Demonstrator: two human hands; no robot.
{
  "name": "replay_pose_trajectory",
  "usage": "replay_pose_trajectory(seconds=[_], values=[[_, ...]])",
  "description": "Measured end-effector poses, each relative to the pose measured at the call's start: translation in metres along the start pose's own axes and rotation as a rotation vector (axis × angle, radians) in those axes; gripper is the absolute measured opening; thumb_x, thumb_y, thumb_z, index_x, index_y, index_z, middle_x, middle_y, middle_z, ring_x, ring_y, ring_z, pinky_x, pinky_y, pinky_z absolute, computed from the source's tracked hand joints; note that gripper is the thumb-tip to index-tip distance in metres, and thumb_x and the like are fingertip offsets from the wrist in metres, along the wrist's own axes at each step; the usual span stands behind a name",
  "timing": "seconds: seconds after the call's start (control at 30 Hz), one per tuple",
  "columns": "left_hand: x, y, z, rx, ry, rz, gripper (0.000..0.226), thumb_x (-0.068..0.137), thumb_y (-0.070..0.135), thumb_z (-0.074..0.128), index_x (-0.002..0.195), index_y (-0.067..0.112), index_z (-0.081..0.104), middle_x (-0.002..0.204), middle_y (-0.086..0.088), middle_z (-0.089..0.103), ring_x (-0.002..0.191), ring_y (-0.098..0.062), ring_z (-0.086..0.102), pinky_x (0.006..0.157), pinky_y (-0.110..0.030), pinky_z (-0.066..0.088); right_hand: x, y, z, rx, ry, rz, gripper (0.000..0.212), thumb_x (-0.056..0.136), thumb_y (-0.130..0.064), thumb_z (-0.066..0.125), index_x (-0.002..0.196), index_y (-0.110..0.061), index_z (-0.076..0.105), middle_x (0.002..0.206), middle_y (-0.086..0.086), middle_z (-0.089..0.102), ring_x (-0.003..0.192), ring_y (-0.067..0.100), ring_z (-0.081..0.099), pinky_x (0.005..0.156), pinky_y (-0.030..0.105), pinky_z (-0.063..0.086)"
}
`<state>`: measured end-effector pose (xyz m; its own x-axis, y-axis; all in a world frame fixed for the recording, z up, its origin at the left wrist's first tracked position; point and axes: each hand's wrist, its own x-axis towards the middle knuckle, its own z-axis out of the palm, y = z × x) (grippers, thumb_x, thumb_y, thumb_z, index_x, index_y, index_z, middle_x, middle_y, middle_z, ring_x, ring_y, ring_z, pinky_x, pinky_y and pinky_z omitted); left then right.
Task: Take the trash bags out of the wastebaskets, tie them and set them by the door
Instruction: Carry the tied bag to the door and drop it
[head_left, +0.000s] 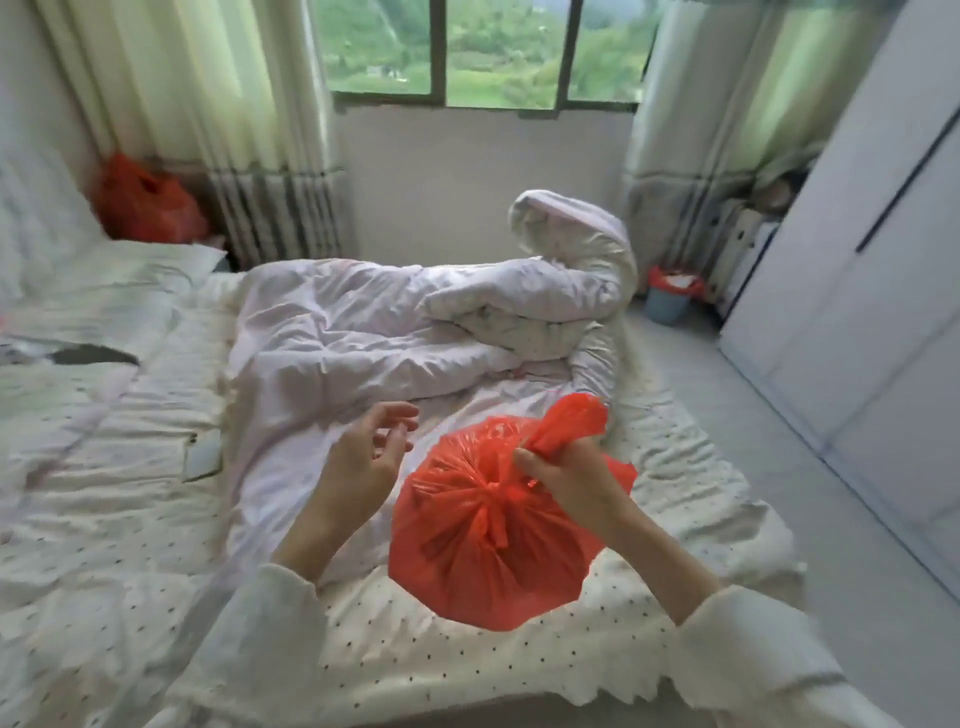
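A full red trash bag (483, 551) hangs over the near end of the bed, its neck gathered into a knot. My right hand (566, 475) is shut on the bag's twisted top, whose loose end sticks up above the fist. My left hand (363, 457) floats just left of the bag with its fingers spread, holding nothing. A blue wastebasket (667, 301) lined with a red bag stands on the floor at the far right of the bed. Another red bag (145, 202) sits in the far left corner by the curtain.
A bed (130, 519) with a dotted white sheet and a crumpled white duvet (415, 322) fills the middle. A white wardrobe (872, 270) lines the right wall, with grey floor (753, 426) between it and the bed. A window (483, 52) is on the far wall.
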<state>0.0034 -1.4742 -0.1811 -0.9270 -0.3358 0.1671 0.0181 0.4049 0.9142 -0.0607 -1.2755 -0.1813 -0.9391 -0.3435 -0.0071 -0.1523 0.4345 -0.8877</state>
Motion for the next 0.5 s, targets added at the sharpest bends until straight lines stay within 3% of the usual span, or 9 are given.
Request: replay_pose_trajectory(seconds=[0.17, 0.27, 0.4, 0.5], values=[[0.037, 0.063, 0.163, -0.05, -0.236, 0.114, 0.036, 0.091, 0.005, 0.047, 0.085, 0.04, 0.054, 0.089, 0.015, 0.063, 0.066, 0.005, 0.061, 0.067, -0.017, 0.049, -0.011, 0.081, -0.16, -0.028, 0.328, 0.15, 0.023, 0.084, -0.017, 0.063, 0.078, 0.005, 0.07, 0.08, 0.019, 0.072, 0.074, 0.027, 0.067, 0.078, 0.045, 0.052], [0.046, 0.1, 0.265, -0.095, -0.356, 0.166, 0.036, 0.091, 0.005, 0.047, 0.086, 0.04, 0.055, 0.09, 0.009, 0.064, 0.069, -0.005, 0.063, 0.069, -0.024, 0.049, -0.031, 0.123, -0.254, -0.072, 0.443, 0.213, 0.025, 0.084, -0.02, 0.063, 0.078, 0.003, 0.07, 0.082, 0.019, 0.072, 0.081, 0.029, 0.068, 0.081, 0.043, 0.052], [0.053, 0.161, 0.401, -0.147, -0.566, 0.229, 0.027, 0.092, 0.003, 0.044, 0.091, 0.027, 0.055, 0.087, 0.005, 0.06, 0.062, 0.009, 0.06, 0.058, -0.007, 0.045, -0.071, 0.172, -0.373, -0.089, 0.608, 0.315, 0.019, 0.084, -0.024, 0.063, 0.072, -0.01, 0.067, 0.082, 0.012, 0.071, 0.085, 0.025, 0.066, 0.082, 0.035, 0.049], [0.053, 0.208, 0.5, -0.171, -0.726, 0.301, 0.029, 0.092, 0.004, 0.043, 0.09, 0.031, 0.053, 0.088, 0.006, 0.06, 0.061, 0.008, 0.06, 0.057, -0.006, 0.044, -0.108, 0.206, -0.452, -0.062, 0.786, 0.388, 0.021, 0.084, -0.023, 0.064, 0.072, -0.007, 0.068, 0.08, 0.01, 0.07, 0.082, 0.024, 0.066, 0.082, 0.035, 0.049]])
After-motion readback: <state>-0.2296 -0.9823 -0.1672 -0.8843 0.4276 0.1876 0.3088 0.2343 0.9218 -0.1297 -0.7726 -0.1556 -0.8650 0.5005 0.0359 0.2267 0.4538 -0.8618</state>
